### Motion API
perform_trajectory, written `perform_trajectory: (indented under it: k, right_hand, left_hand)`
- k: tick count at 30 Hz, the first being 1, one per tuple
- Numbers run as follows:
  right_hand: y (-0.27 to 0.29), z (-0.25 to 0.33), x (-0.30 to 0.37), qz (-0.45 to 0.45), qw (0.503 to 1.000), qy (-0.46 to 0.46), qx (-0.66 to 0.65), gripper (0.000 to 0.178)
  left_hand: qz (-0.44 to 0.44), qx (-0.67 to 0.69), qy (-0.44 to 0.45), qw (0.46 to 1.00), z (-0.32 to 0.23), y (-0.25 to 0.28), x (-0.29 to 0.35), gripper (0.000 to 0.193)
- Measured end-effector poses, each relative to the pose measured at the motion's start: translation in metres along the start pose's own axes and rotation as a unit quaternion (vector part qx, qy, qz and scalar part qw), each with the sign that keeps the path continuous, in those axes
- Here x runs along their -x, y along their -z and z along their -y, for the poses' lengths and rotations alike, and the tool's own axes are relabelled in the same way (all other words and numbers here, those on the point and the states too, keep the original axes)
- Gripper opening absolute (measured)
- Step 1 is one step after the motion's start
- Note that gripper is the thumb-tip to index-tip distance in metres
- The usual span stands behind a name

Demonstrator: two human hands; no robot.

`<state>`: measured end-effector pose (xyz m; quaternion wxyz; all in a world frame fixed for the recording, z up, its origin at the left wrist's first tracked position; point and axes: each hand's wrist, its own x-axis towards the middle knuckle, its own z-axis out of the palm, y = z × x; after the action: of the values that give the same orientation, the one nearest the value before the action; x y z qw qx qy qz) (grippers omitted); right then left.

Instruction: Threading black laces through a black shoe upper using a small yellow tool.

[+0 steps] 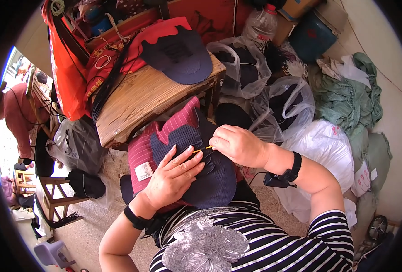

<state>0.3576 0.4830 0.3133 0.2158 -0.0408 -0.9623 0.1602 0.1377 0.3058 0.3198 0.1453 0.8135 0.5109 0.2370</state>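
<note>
A dark blue textured cloth piece, shaped like a slipper sole, lies across my lap over a maroon striped cushion. My left hand rests on it with fingers stretched out, pressing it; the thumb is hidden. My right hand is closed in a pinch on a thin yellow stick-like tool. That tool runs toward my left fingertips, just above the cloth; its tip is too small to make out. Dark cord or loose folds show on the cloth beneath my right hand.
Ahead stands a wooden table bearing another dark blue sole-shaped piece, red cloth and hanging black cords. Clear plastic bags and a white sack sit on the right. A wooden stool and another person are on the left.
</note>
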Motion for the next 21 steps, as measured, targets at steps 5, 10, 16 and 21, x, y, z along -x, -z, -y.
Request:
perform_trajectory:
  k: [5,10,16,21]
  right_hand:
    - [0.001,-0.001,0.000,0.002,1.000,0.014,-0.012,0.021]
    - [0.002,-0.001,0.000,-0.030,0.995,-0.017,-0.090,0.022]
    - [-0.001,-0.001,-0.004,-0.017,0.987,-0.043,-0.152,0.017]
    - [-0.003,0.003,-0.013,-0.020,0.988,-0.030,-0.148,0.015]
  left_hand:
    - [-0.222,0.116,0.047,0.967,0.004,-0.010,0.000,0.036]
    - [-0.248,0.065,0.148,0.955,0.010,-0.016,-0.006,0.041]
    - [-0.227,0.057,0.152,0.960,0.011,-0.015,-0.009,0.043]
    - [-0.229,0.068,0.161,0.958,0.010,-0.016,-0.008,0.041]
